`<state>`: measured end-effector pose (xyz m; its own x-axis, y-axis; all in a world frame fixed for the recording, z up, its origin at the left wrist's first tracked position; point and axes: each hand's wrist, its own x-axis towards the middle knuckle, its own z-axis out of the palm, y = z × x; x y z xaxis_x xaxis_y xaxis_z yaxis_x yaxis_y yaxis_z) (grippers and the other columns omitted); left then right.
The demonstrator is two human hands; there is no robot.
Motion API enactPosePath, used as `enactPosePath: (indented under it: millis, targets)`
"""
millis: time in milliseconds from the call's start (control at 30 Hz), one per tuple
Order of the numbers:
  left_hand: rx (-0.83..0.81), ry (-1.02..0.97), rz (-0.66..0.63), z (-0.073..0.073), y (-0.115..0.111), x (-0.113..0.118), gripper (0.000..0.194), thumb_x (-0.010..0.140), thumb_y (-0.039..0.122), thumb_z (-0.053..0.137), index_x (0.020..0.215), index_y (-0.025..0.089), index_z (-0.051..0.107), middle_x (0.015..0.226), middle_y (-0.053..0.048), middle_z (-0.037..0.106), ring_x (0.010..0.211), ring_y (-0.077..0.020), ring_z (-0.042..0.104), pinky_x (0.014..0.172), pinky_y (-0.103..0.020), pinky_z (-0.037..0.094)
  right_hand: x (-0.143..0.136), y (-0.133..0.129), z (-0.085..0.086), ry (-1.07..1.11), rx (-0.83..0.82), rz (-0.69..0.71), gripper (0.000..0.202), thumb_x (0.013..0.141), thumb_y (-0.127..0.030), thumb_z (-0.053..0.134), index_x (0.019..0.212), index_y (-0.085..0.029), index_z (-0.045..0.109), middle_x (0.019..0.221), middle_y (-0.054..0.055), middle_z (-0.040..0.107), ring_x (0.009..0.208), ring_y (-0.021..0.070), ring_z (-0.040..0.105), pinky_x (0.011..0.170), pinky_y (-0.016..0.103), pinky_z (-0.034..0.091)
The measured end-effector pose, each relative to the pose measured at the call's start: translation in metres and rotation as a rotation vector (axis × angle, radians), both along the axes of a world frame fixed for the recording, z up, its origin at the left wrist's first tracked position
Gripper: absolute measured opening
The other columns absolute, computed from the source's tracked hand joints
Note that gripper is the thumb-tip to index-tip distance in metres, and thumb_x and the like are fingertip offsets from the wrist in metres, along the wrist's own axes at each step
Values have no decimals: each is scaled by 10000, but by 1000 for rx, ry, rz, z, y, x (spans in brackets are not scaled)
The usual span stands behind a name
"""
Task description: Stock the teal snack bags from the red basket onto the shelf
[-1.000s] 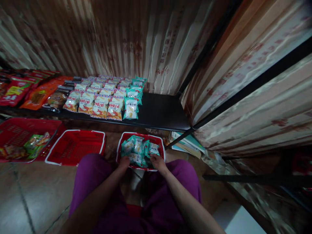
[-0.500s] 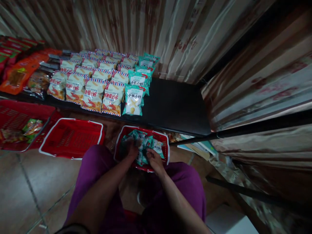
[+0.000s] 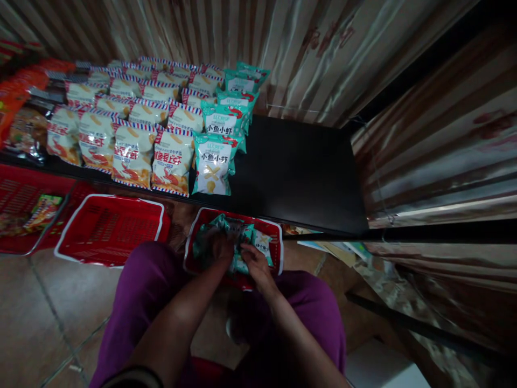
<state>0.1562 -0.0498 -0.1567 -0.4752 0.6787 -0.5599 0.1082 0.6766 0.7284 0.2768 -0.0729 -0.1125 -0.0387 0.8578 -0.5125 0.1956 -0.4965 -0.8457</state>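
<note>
Fingers [image 3: 249,251] of left hand [image 3: 220,248] and right hand [image 3: 259,265], hold unclear, crowded among teal packets [image 3: 263,242] within basket rim [image 3: 281,249]

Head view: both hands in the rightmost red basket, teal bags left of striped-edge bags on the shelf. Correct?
No: head view shows, on the shelf, teal bags right of striped-edge bags. Left hand and right hand are in the rightmost red basket.

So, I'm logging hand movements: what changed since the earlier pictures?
The left hand has moved inward over the teal bags in the basket; the right hand has shifted slightly left, closer to it. Whether either grips a bag is unclear. The shelved bags stayed put.
</note>
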Motion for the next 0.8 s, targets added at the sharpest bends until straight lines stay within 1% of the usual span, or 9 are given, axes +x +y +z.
enactPosePath:
  millis: [100,167,300,367,467,533,667,733,800]
  targets:
    - [13,92,-8,10,-4,1,350,889,348,560,1196,179,550,1243,-96,556,1064,-222,576,890,-446,501,1,1,-1,14,-13,-31,416,685,-437,645,989,-160,701,842,72,713,757,200,634,702,314,508]
    - [33,117,-2,17,-7,2,348,886,346,565,1191,178,553,1246,-96,555,1076,-226,570,900,-451,495,2,2,-1,15,-19,-54,441,672,-449,643,994,-151,694,826,66,707,730,191,625,674,304,502]
    - [65,94,29,32,-22,0,314,880,329,577,1145,160,573,1168,-86,597,1044,-215,587,900,-446,492,1,2,-1,8,-33,-102,469,674,-476,624,1013,-157,676,825,56,702,777,204,631,688,309,503]
    - [67,62,54,39,-33,-6,302,878,326,582,1126,154,579,1139,-81,608,1027,-210,594,892,-440,496,0,1,0,12,-40,-121,449,676,-482,626,1002,-177,673,876,54,707,854,215,636,741,319,506]
    - [71,0,94,49,-49,-19,313,885,339,569,1141,159,574,1158,-84,599,1010,-205,599,864,-427,511,-4,-5,7,47,-60,-135,397,673,-458,654,971,-197,663,965,54,705,956,217,631,806,319,502]
    - [81,-51,113,56,-59,-28,324,889,346,562,1157,163,567,1172,-86,593,1003,-204,600,853,-420,518,-9,-13,13,95,-101,-128,364,683,-433,668,957,-193,651,927,53,708,901,213,650,765,324,518]
    - [116,-166,119,68,-78,-36,332,887,342,566,1168,165,563,1190,-88,583,1020,-211,594,858,-426,516,-20,-35,27,231,-190,-90,242,735,-348,673,915,-189,643,773,26,702,681,183,663,616,313,539]
    - [135,-246,111,72,-90,-34,337,885,342,569,1170,162,561,1189,-87,583,1019,-213,594,856,-427,517,-22,-46,32,279,-204,-88,155,753,-274,681,872,-182,648,748,10,692,647,156,653,611,284,537]
    - [150,-347,108,75,-105,-31,341,886,344,568,1174,161,558,1185,-87,584,1010,-210,598,848,-423,522,-20,-56,37,302,-214,-98,115,789,-230,672,878,-160,648,782,10,684,671,139,648,642,273,538]
